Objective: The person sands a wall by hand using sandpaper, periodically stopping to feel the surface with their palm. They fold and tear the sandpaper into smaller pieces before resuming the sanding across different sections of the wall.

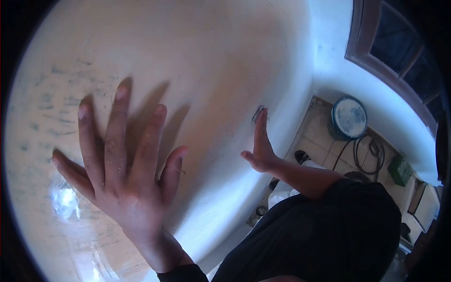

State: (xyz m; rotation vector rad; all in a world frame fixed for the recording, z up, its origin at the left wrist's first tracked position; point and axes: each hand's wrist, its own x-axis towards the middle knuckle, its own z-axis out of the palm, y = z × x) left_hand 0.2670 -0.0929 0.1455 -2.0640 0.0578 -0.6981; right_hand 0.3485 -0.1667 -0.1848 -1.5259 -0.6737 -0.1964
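The pale wall (211,61) fills the left and centre of the frame, its broad face turned toward you and its lower edge slanting from right of centre to bottom centre; it runs out of view, so its long axis cannot be told. Your left hand (129,192), left of centre, is spread over it, fingers unclenched and pointing up the frame, while your right hand (261,148), right of centre, has straight fingers pointing up beside a dark mark (257,113); whether they grip anything cannot be told.
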